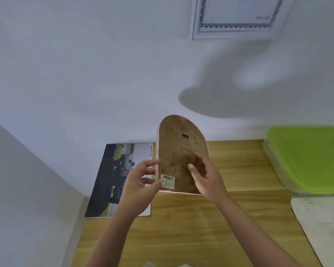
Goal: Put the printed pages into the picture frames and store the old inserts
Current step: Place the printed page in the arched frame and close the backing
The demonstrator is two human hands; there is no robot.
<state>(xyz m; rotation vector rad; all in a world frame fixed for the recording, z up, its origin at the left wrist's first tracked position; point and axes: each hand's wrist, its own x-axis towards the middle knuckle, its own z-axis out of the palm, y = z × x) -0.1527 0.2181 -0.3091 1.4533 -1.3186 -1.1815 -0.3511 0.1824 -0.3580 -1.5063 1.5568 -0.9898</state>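
Head view: we are holding an arched picture frame [178, 151] upright above the wooden table [210, 228], its brown mottled back facing us. A small black hanger [185, 136] is sitting near the top of that back, and a barcode label [168, 181] is stuck at the lower left corner. Our left hand [141, 185] is gripping the frame's left edge, with its fingers curling around the pale rim. Our right hand [205, 175] is pressing on the lower right of the back, thumb and fingers spread over the board; we cannot tell whether it is clamping the far edge.

Behind our left hand, a printed page [114, 176] showing dark vehicles is lying flat on the table against the white wall [85, 64]. At the right, a clear box with a green lid [308, 157] is resting on the table by the wall, and a pale arched sheet [324, 228] is lying just in front of it. High on the wall, a white frame [237, 18] with an ornate bordered insert is hanging, partly cut off by the picture's top.
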